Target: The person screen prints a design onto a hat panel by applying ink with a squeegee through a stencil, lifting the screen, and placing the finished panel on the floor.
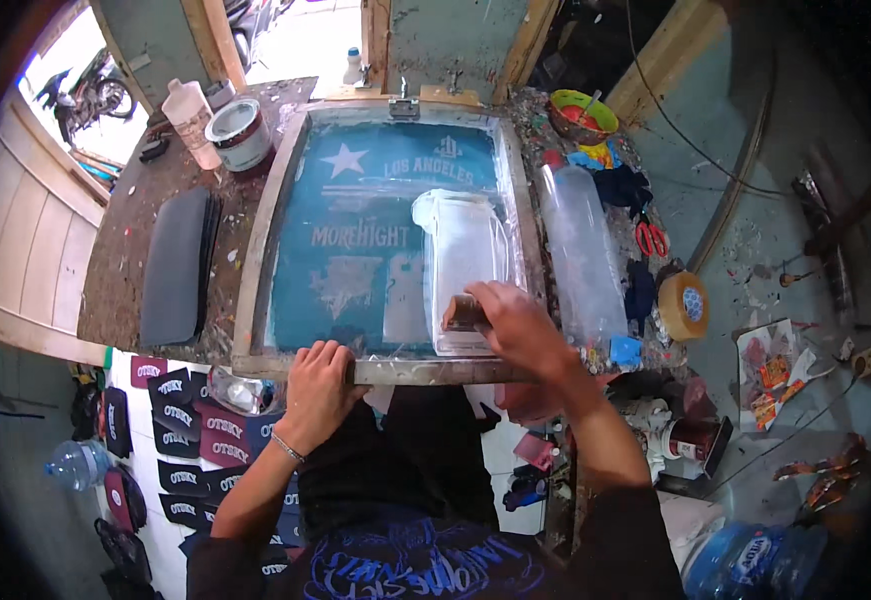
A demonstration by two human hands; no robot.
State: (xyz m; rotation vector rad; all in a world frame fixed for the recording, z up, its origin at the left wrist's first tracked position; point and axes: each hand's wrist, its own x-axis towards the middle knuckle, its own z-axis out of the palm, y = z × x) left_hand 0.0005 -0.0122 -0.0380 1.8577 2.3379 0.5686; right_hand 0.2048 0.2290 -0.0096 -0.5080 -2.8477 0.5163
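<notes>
A wooden-framed screen (295,160) with teal-coated mesh (335,270) lies on the worktable, bearing pale lettering, a star and other designs. A thick patch of white ink (465,240) covers much of its right side. My left hand (317,392) has its fingers curled over the frame's front edge, left of centre. My right hand (510,325) grips a brown wooden-handled squeegee (460,310) on the lower part of the white ink; its blade is mostly hidden. Metal hinge clamps (403,106) sit at the frame's back edge.
Dark flat pieces (177,265), a paint can (233,135) and a bottle (191,120) are at left. At right lie a clear plastic roll (580,250), red scissors (650,238), a tape roll (683,305) and a bowl (581,117). Printed pieces (180,445) cover the lower left.
</notes>
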